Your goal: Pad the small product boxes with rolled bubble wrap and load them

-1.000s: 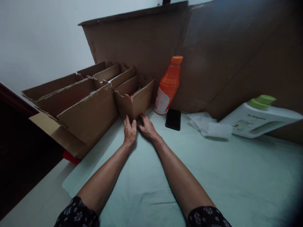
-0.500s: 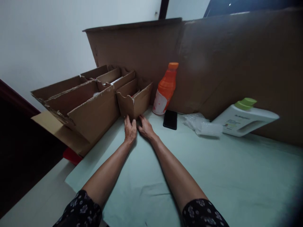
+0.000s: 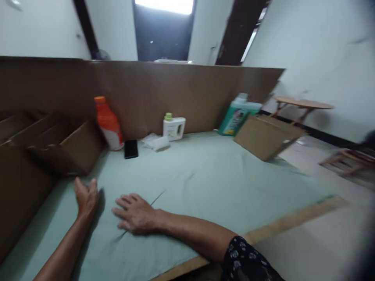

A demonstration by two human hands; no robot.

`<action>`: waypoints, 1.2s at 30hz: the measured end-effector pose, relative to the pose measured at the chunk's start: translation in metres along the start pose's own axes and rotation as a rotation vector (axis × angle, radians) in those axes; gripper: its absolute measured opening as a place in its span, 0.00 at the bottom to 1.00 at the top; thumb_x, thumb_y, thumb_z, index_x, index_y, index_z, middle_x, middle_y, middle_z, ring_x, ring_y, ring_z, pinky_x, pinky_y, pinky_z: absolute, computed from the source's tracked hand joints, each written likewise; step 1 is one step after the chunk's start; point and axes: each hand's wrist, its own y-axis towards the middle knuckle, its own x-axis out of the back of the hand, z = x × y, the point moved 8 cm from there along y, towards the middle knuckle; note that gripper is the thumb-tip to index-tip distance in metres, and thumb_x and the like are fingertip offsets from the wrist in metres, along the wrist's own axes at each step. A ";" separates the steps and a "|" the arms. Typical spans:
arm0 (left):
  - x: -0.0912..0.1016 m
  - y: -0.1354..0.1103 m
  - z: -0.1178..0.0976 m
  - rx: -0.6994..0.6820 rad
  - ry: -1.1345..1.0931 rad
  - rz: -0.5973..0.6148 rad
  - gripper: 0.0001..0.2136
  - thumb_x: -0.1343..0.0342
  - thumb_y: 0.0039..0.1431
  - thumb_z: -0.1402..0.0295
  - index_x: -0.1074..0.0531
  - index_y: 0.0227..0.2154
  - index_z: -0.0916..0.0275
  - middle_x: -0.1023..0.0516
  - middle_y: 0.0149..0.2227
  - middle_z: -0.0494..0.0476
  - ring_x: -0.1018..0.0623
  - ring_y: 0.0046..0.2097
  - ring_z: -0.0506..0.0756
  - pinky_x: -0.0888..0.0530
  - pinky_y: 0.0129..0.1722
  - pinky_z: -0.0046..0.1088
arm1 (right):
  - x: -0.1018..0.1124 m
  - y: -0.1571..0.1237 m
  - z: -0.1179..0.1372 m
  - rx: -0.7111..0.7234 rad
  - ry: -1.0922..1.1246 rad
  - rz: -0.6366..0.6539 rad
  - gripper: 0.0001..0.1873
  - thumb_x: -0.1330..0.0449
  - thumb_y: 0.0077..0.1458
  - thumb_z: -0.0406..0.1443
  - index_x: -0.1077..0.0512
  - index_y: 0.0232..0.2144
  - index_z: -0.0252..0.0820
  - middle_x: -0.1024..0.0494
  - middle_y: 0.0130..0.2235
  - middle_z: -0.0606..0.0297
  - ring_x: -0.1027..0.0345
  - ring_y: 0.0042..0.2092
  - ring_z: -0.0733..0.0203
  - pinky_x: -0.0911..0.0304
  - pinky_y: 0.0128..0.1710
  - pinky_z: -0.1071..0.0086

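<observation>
My left hand (image 3: 87, 196) is just above the pale green cloth (image 3: 211, 187), thumb and fingers apart, with nothing in it. Beyond its fingertips stands a small open cardboard box (image 3: 83, 146), part of a group of boxes at the left. My right hand (image 3: 136, 214) is spread palm down over the cloth, fingers apart and holding nothing. A thin crease runs in the fabric under and beside it. Farther back lie a black phone (image 3: 131, 149) and some clear bubble wrap (image 3: 156, 142).
An orange bottle (image 3: 109, 124) and a white jug with a green cap (image 3: 174, 127) stand along a tall cardboard panel (image 3: 164, 89). At the right are a green detergent jug (image 3: 236, 115) and a tilted cardboard box (image 3: 263, 134). A small wooden table (image 3: 304, 104) stands beyond.
Both hands have come away from the small cardboard box. The right hand has moved nearer and rightward, now spread over the cloth. The view has swung right, bringing the green jug into sight.
</observation>
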 end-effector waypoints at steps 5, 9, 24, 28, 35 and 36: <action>-0.027 -0.072 -0.005 -0.164 0.088 0.256 0.34 0.58 0.63 0.48 0.39 0.65 0.67 0.41 0.70 0.71 0.43 0.72 0.70 0.44 0.70 0.54 | 0.032 -0.092 0.002 0.078 0.032 -0.011 0.22 0.41 0.64 0.49 0.26 0.53 0.43 0.26 0.62 0.59 0.37 0.64 0.57 0.41 0.61 0.64; -0.034 -0.102 -0.011 -0.234 0.163 0.335 0.34 0.59 0.63 0.45 0.31 0.57 0.69 0.37 0.66 0.74 0.41 0.71 0.70 0.42 0.70 0.54 | 0.092 -0.168 -0.097 -0.386 -0.030 -0.103 0.10 0.30 0.52 0.42 0.20 0.38 0.48 0.17 0.51 0.69 0.27 0.55 0.64 0.36 0.56 0.72; -0.022 -0.104 -0.019 -0.191 0.292 0.159 0.25 0.54 0.58 0.48 0.25 0.45 0.64 0.33 0.62 0.74 0.35 0.67 0.72 0.38 0.67 0.56 | 0.388 -0.461 -0.379 -1.628 -0.584 -0.213 0.28 0.40 0.63 0.41 0.26 0.50 0.14 0.27 0.51 0.21 0.34 0.57 0.38 0.52 0.43 0.51; -0.020 -0.105 -0.019 -0.160 0.274 0.141 0.25 0.53 0.58 0.50 0.25 0.45 0.65 0.34 0.63 0.73 0.35 0.66 0.71 0.38 0.67 0.55 | 0.375 -0.464 -0.400 -1.677 -0.523 -0.044 0.19 0.40 0.63 0.35 0.21 0.50 0.26 0.20 0.46 0.31 0.27 0.45 0.48 0.54 0.39 0.54; -0.022 -0.105 -0.018 -0.187 0.198 0.144 0.23 0.52 0.60 0.51 0.25 0.45 0.65 0.33 0.62 0.76 0.36 0.67 0.71 0.37 0.66 0.55 | 0.351 -0.424 -0.359 -1.420 -0.550 -0.079 0.19 0.41 0.61 0.34 0.20 0.51 0.33 0.18 0.46 0.39 0.27 0.39 0.51 0.46 0.35 0.60; -0.021 -0.104 -0.017 -0.192 0.188 0.140 0.23 0.52 0.60 0.51 0.25 0.45 0.65 0.33 0.62 0.76 0.36 0.67 0.71 0.37 0.66 0.55 | 0.344 -0.414 -0.348 -1.359 -0.547 -0.087 0.18 0.41 0.60 0.34 0.19 0.49 0.33 0.17 0.46 0.40 0.26 0.39 0.50 0.44 0.35 0.61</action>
